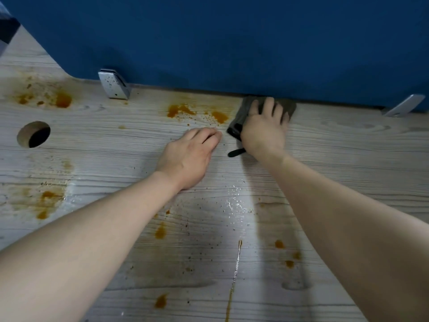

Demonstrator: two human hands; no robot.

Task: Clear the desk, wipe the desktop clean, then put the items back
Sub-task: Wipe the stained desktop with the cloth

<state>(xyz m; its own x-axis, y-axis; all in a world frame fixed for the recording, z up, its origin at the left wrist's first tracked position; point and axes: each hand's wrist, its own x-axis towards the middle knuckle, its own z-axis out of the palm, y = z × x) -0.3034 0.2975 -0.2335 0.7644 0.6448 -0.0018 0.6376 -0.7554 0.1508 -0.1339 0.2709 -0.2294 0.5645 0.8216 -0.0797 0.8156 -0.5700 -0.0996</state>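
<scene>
Wiping step in hand. Right hand [263, 131], fingers [269, 105] spread, presses grey cloth [287, 108] against the bench [348, 147] rear edge; left hand [188, 156] rests flat, fingers together. Next, likely: sweep cloth left over orange stains [181, 110].

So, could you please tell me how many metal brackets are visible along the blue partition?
2: one bracket at the left, another at the far right; more may lie outside the view.
</scene>
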